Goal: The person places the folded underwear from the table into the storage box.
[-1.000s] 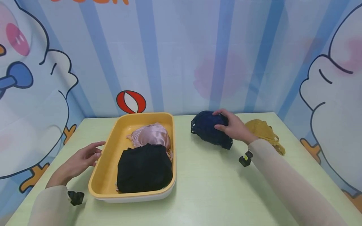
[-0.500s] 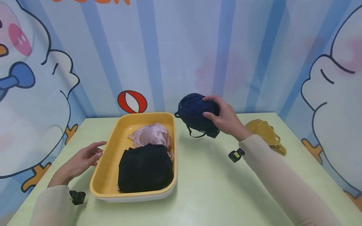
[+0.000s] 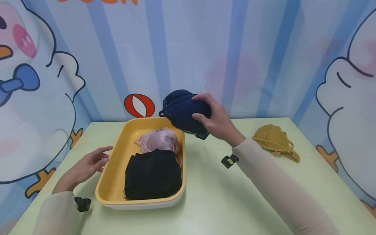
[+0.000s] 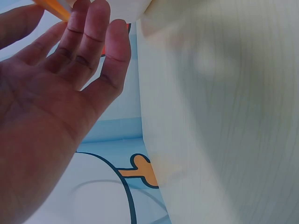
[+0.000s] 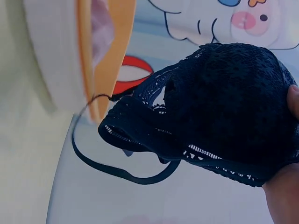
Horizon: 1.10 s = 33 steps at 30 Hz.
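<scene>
My right hand (image 3: 218, 120) grips a navy lace bra (image 3: 183, 111) in the air, above the far right corner of a yellow bin (image 3: 113, 176). In the right wrist view the bra (image 5: 229, 107) dangles a loose strap, with a thumb on its cup. Inside the bin lie a pink satin bra (image 3: 160, 140) at the back and a folded black garment (image 3: 152, 174) in front. My left hand (image 3: 85, 168) is at the bin's left side, fingers relaxed and near the rim. The left wrist view shows that hand's fingers (image 4: 96, 35) loosely bent by the bin's wall.
A mustard-yellow bra (image 3: 274, 140) lies on the pale table (image 3: 223, 199) at the right. A cartoon-printed backdrop (image 3: 191, 58) stands along the table's back and sides.
My right hand has lifted the navy bra off the table and carried it left to the bin's far corner. The left hand stays by the bin.
</scene>
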Motion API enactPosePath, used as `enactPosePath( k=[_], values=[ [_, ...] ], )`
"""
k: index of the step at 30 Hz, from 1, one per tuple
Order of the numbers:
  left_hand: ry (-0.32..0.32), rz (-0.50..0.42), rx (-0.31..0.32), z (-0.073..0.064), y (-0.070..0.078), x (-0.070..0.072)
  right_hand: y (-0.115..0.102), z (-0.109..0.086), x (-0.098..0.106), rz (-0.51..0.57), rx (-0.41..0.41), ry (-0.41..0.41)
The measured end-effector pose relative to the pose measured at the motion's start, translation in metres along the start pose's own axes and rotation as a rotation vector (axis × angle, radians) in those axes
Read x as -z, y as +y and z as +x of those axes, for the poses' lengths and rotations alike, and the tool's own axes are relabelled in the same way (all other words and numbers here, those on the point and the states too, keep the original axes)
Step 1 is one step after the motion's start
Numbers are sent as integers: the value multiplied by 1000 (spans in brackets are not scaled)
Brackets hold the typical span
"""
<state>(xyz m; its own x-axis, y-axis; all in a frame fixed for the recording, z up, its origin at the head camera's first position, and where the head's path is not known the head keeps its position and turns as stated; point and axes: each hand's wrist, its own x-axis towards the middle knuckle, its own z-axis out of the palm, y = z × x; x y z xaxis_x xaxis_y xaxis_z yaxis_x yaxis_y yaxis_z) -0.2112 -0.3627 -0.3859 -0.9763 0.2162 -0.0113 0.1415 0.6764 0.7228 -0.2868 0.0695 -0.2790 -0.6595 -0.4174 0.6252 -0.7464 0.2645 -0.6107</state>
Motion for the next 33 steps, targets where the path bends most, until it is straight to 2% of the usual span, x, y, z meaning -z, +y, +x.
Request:
enactPosePath(
  k=[4,6,11,14,17,22,27,30,33],
  values=[
    [2,-7,6,-1,-1,0,-31,4,-13,57,-2,-33],
    [3,-9,-4,-1,-1,0,-35,7,-21,81,14,-40],
    [7,-14,-20,0,-4,-1,-20,17,-48,151,76,-37],
    [8,-13,-17,-1,-3,-1,-10,22,-63,157,79,-56],
    [9,-14,-9,-1,-1,-1,-3,25,-77,139,26,-85],
    [10,-20,0,-1,0,-1,9,28,-97,111,-111,-139],
    [14,-15,-11,0,-3,-2,22,27,-109,79,-217,-211],
    [16,-9,-22,-1,-3,-1,29,26,-113,58,-250,-238],
    [17,-13,-31,-1,-4,0,36,26,-117,35,-246,-248]
  ],
)
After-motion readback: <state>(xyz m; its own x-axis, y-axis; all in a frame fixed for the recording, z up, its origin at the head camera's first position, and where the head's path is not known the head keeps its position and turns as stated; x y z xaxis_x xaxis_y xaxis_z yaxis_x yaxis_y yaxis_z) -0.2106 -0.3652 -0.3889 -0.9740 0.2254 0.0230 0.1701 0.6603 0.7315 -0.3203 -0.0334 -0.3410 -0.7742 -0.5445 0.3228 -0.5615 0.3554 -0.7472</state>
